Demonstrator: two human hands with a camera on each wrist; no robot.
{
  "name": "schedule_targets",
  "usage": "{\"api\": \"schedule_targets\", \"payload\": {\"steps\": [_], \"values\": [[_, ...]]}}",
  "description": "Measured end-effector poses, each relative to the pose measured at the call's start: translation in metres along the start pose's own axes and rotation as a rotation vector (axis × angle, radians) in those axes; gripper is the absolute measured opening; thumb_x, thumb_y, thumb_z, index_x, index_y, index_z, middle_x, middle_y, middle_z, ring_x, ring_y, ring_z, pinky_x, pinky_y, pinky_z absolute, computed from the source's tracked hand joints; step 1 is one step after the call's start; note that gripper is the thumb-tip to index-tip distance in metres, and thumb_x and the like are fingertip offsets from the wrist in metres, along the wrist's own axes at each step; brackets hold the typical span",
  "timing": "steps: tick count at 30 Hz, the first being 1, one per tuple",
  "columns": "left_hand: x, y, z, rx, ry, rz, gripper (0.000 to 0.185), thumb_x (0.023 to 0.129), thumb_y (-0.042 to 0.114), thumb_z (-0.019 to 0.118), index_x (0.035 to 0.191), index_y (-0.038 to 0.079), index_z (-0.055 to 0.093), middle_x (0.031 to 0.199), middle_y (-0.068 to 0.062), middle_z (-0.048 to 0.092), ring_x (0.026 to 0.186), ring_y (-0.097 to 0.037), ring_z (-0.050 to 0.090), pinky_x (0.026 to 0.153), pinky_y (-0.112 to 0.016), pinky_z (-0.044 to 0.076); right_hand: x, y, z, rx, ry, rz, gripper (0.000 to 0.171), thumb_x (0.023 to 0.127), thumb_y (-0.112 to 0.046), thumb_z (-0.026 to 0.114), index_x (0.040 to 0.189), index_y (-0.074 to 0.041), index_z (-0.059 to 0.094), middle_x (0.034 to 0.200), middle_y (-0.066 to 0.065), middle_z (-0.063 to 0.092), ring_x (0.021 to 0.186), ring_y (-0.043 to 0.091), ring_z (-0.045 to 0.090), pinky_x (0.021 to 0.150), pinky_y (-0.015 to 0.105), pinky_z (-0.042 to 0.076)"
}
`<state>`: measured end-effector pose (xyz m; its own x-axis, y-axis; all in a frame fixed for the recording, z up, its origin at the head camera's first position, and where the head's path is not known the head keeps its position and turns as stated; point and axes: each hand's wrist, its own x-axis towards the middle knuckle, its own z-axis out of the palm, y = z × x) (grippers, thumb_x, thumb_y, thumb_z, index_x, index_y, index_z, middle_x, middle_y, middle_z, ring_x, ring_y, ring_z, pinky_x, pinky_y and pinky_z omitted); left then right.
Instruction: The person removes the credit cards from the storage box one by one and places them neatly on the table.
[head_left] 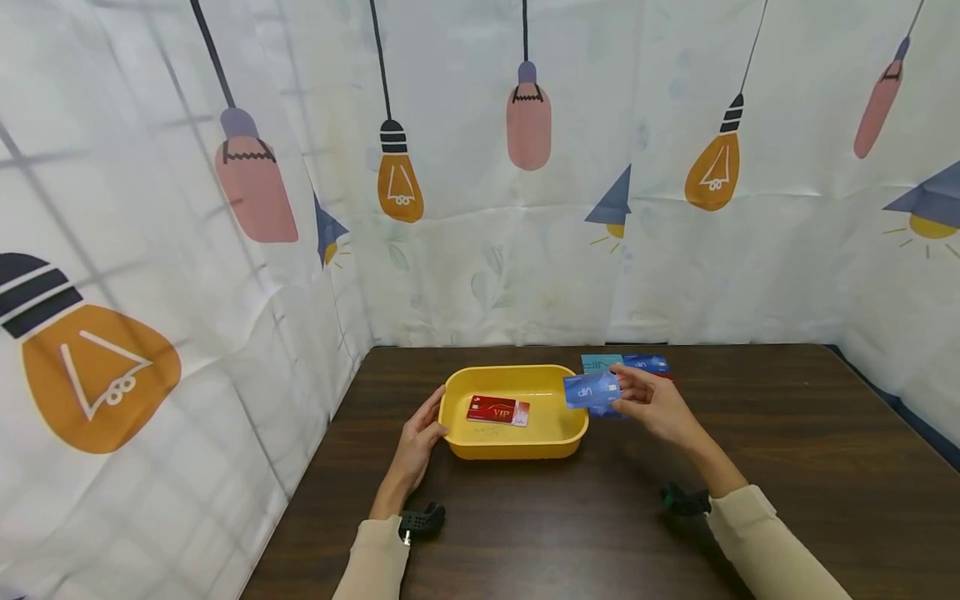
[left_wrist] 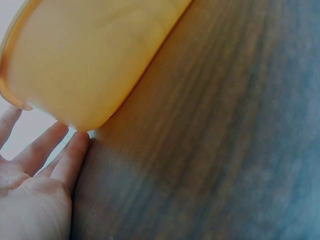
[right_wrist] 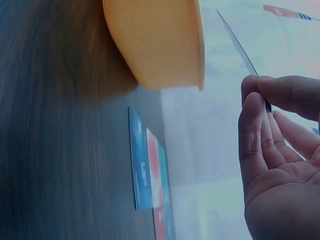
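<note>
Left hand: the left hand (head_left: 415,446) rests on the table with its fingers (left_wrist: 75,150) straight and relaxed, lying against the left end wall of the yellow tray (head_left: 517,446); it holds nothing
Right hand: the right hand (head_left: 654,405) is raised just above the table at the tray's right side, pinching a blue VIP card (head_left: 591,389) between thumb and fingertips
Blue card: held roughly flat, its free end reaching over the tray's right rim; in the right wrist view it shows edge-on as a thin line (right_wrist: 239,46) rising from the fingers
Tray: a shallow oblong tray near the middle of the dark wooden table (head_left: 787,467)
Red card: a red VIP card (head_left: 498,410) lies flat on the tray floor, left of centre, slightly askew
Cards on table: a few more cards (head_left: 622,363) lie overlapping on the wood just beyond the tray's right corner, behind the right hand; a teal one and a blue one show, with a red edge beneath
Surroundings: white cloth (head_left: 487,208) printed with light bulbs hangs behind and at both sides of the table
</note>
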<state>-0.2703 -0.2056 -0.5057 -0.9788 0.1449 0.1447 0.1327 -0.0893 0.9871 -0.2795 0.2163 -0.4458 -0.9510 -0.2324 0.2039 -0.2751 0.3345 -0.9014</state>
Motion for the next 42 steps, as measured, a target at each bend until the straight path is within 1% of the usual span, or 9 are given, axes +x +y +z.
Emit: {"api": "schedule_targets", "payload": {"steps": [7, 13, 15, 20, 27, 31, 36, 39, 42], "values": [[0.000, 0.001, 0.000, 0.000, 0.011, -0.006, 0.067, 0.096, -0.005, 0.046, 0.159, 0.015, 0.037, 0.160, -0.019, 0.042, 0.140, -0.040, 0.043, 0.104, -0.029, 0.051, 0.002, 0.008, -0.015, 0.037, 0.008, 0.011, 0.062, 0.092, -0.006, 0.072, 0.149, 0.002, 0.049, 0.120, 0.029, 0.059, 0.092, 0.004, 0.065, 0.079, 0.017, 0.057], [0.000, 0.001, 0.000, -0.005, 0.005, 0.004, 0.068, 0.095, -0.006, 0.045, 0.160, 0.013, 0.036, 0.160, -0.021, 0.041, 0.140, -0.042, 0.043, 0.102, -0.026, 0.052, 0.000, 0.017, -0.031, 0.035, 0.034, 0.023, 0.063, 0.094, -0.011, 0.072, 0.150, 0.003, 0.047, 0.116, 0.019, 0.059, 0.093, -0.001, 0.065, 0.080, 0.016, 0.056], [0.000, 0.000, 0.000, -0.002, 0.005, 0.003, 0.068, 0.096, -0.006, 0.045, 0.160, 0.013, 0.036, 0.160, -0.021, 0.041, 0.140, -0.041, 0.043, 0.102, -0.026, 0.052, -0.001, 0.020, -0.036, 0.043, 0.034, 0.040, 0.065, 0.095, -0.014, 0.072, 0.151, 0.003, 0.045, 0.117, 0.017, 0.057, 0.094, -0.002, 0.065, 0.081, 0.016, 0.056], [0.000, 0.000, 0.000, 0.002, 0.011, -0.001, 0.067, 0.096, -0.005, 0.045, 0.159, 0.013, 0.036, 0.159, -0.020, 0.042, 0.140, -0.041, 0.044, 0.103, -0.025, 0.052, -0.004, 0.026, -0.050, 0.035, 0.033, 0.072, 0.067, 0.096, -0.017, 0.071, 0.154, 0.001, 0.042, 0.125, 0.022, 0.054, 0.096, -0.003, 0.063, 0.082, 0.016, 0.055], [0.000, -0.001, -0.001, 0.000, 0.005, 0.001, 0.067, 0.096, -0.006, 0.045, 0.160, 0.014, 0.037, 0.159, -0.020, 0.042, 0.140, -0.041, 0.044, 0.102, -0.025, 0.052, -0.007, 0.036, -0.065, -0.015, 0.026, 0.088, 0.067, 0.097, -0.018, 0.069, 0.155, 0.001, 0.041, 0.123, 0.020, 0.055, 0.095, -0.002, 0.062, 0.082, 0.017, 0.055], [0.000, -0.002, -0.001, 0.005, 0.002, 0.006, 0.067, 0.096, -0.006, 0.045, 0.159, 0.014, 0.037, 0.159, -0.020, 0.042, 0.139, -0.041, 0.044, 0.104, -0.027, 0.051, -0.008, 0.042, -0.071, -0.051, 0.015, 0.116, 0.067, 0.098, -0.018, 0.068, 0.155, 0.001, 0.040, 0.123, 0.022, 0.057, 0.095, -0.001, 0.062, 0.082, 0.021, 0.057], [0.001, -0.002, -0.001, 0.011, 0.001, 0.006, 0.067, 0.096, -0.005, 0.045, 0.159, 0.015, 0.037, 0.159, -0.020, 0.042, 0.139, -0.041, 0.045, 0.104, -0.026, 0.051, -0.009, 0.048, -0.078, -0.093, -0.002, 0.166, 0.067, 0.098, -0.018, 0.068, 0.155, 0.002, 0.039, 0.124, 0.024, 0.060, 0.095, 0.003, 0.062, 0.084, 0.026, 0.058], [0.001, -0.002, -0.002, 0.011, -0.001, 0.005, 0.067, 0.096, -0.005, 0.045, 0.160, 0.015, 0.037, 0.159, -0.020, 0.042, 0.139, -0.040, 0.044, 0.104, -0.026, 0.051, -0.010, 0.051, -0.082, -0.120, -0.015, 0.179, 0.067, 0.098, -0.019, 0.068, 0.154, 0.004, 0.040, 0.123, 0.025, 0.060, 0.096, 0.007, 0.062, 0.085, 0.028, 0.058], [0.001, -0.002, -0.002, 0.011, -0.005, 0.006, 0.067, 0.097, -0.005, 0.045, 0.160, 0.015, 0.036, 0.159, -0.020, 0.042, 0.140, -0.040, 0.044, 0.104, -0.027, 0.051, -0.013, 0.055, -0.086, -0.147, -0.029, 0.188, 0.066, 0.098, -0.020, 0.068, 0.153, 0.004, 0.040, 0.124, 0.025, 0.060, 0.098, 0.009, 0.062, 0.084, 0.028, 0.058]]}}
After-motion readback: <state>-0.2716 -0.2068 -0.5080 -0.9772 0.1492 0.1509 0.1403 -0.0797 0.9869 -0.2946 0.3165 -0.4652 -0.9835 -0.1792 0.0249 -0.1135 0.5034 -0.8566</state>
